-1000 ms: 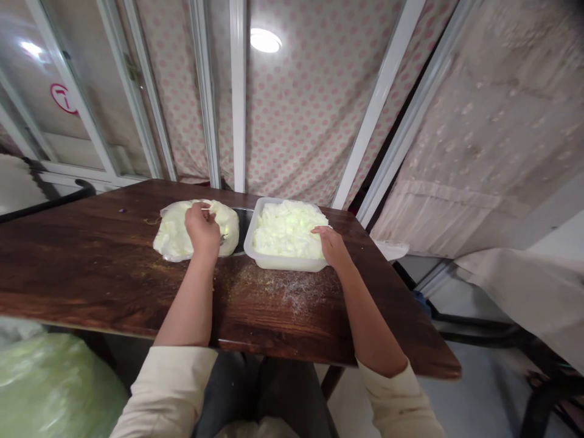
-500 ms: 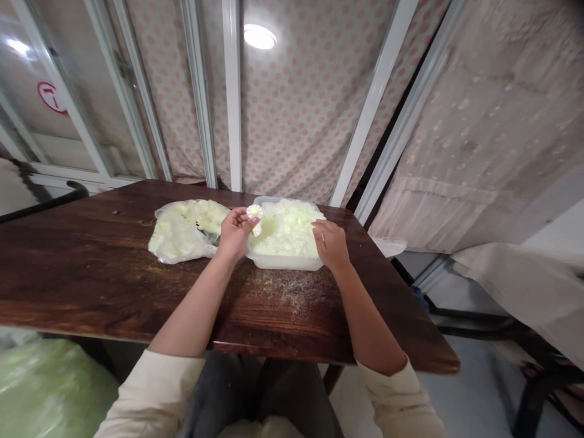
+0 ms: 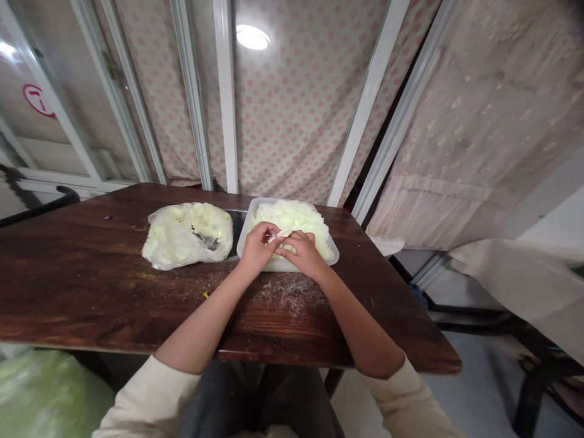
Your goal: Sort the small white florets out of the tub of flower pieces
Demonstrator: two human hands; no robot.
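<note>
- Fingers of left hand (image 3: 256,248) and right hand (image 3: 308,255) have met over the plastic tub (image 3: 243,239), both pinching one pale piece (image 3: 285,233).
- Plastic bag (image 3: 168,257) sits left of it.

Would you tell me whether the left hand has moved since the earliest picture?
Yes, the left hand has moved right, from over the plastic bag to over the white tub.

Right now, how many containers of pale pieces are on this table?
2. The clear plastic bag lies on the left part of the table, and the translucent tub sits to its right, with the left hand and right hand over it.
</note>
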